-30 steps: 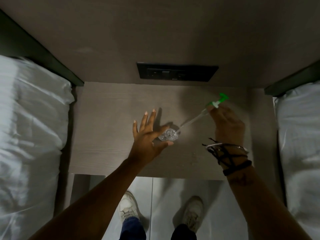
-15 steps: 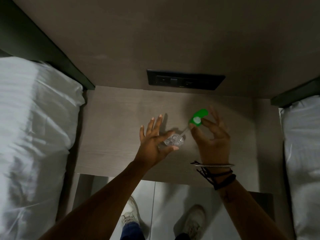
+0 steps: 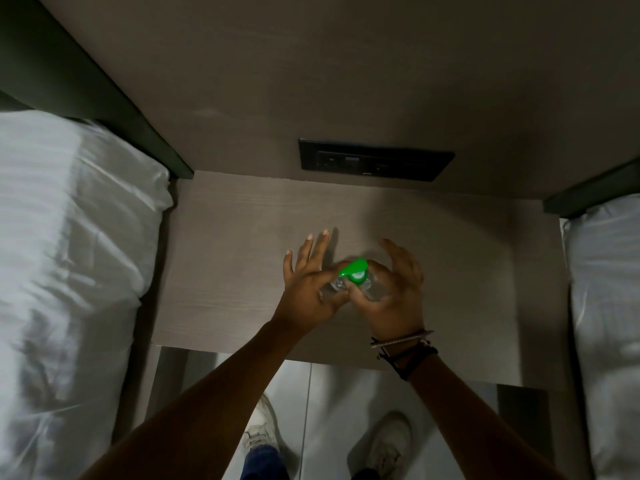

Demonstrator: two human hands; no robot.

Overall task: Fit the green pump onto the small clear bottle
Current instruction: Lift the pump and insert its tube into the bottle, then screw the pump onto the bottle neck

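The small clear plastic bottle (image 3: pixel 341 287) is held upright just above the pale wood-grain table (image 3: pixel 242 244), between both hands. The green plastic pump (image 3: pixel 354 270) is seen seated directly over the bottle's neck, its axis judged vertical. The left hand (image 3: pixel 308 289) steadies the bottle by thumb and forefinger, remaining fingers spread. The right hand (image 3: pixel 391 289) pinches the pump collar; twisting down is judged next.

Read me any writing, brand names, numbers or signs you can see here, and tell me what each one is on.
No text can be read in this view.
Green pump: no lettering shows.
Small clear bottle: no label visible; mostly hidden by the left hand and right hand.
Black outlet panel on the wall: a tiny pale mark on its lower edge, too small to read.
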